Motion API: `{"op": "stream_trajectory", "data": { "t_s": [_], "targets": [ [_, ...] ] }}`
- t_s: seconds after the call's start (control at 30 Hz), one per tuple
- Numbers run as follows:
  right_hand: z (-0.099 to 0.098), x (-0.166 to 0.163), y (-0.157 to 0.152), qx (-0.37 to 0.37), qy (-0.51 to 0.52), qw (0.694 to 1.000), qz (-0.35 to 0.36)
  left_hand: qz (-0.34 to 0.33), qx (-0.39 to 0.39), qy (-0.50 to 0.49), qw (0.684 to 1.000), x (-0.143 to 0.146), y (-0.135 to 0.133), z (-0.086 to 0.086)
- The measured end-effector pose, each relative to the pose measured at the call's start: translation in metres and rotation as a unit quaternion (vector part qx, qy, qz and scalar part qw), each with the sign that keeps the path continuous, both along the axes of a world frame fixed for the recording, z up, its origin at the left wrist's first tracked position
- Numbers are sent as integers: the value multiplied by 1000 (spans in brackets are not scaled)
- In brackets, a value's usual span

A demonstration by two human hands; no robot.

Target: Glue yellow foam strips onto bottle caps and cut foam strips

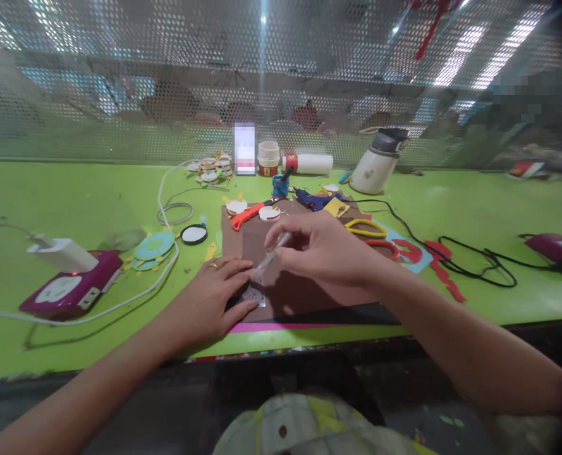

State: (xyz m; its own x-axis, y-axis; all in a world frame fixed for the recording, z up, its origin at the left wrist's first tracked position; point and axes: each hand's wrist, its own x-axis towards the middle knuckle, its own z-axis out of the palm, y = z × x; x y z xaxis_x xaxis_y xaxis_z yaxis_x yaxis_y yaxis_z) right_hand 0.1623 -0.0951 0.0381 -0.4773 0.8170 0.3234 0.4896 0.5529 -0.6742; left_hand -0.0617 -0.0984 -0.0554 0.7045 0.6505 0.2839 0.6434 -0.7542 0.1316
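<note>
My right hand (321, 249) is closed around a thin clear pen-like stick (272, 254), its tip pointing down-left at a small grey patterned piece (253, 295). My left hand (210, 298), with a ring on one finger, lies flat with fingers spread, pressing that piece onto a brown foam sheet (304, 287). The sheet lies on the green table (72, 196) over a pink sheet edge (281, 327).
Yellow scissors (366, 228), an orange cutter (245, 215), a blue glue gun (315, 200), round paper discs (155, 248), a black-rimmed mirror (194, 234), a magenta power strip (72, 287) with white charger, black cables (470, 262), a white jug (375, 165) and red foam scraps (444, 275) lie around. A perforated metal screen stands behind.
</note>
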Motion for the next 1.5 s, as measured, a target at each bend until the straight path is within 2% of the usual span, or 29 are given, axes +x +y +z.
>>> {"op": "stream_trajectory", "data": {
  "t_s": [0.2,0.3,0.37,0.5,0.67,0.93,1.17,1.5],
  "targets": [
    [-12,-15,2,-31,6,999,26,-5,-2,13,1000,4,-2,8],
    [-23,-16,2,-52,60,996,28,-5,-4,16,1000,3,-3,8],
    [-27,-11,1,-32,114,993,7,-1,-1,16,1000,2,-2,6],
    [-31,13,-4,34,172,981,-80,11,-10,19,1000,-2,-2,1],
    [-47,40,-7,-66,206,970,-106,0,-12,17,1000,-3,-5,3],
    [-69,48,-20,-141,254,946,-144,-19,-7,23,1000,-1,-11,9],
    [-77,45,-27,-188,347,906,-157,-21,9,30,999,-2,-12,6],
    [-83,44,-28,-210,366,890,-171,-21,15,15,1000,-2,-14,3]
  ]
}}
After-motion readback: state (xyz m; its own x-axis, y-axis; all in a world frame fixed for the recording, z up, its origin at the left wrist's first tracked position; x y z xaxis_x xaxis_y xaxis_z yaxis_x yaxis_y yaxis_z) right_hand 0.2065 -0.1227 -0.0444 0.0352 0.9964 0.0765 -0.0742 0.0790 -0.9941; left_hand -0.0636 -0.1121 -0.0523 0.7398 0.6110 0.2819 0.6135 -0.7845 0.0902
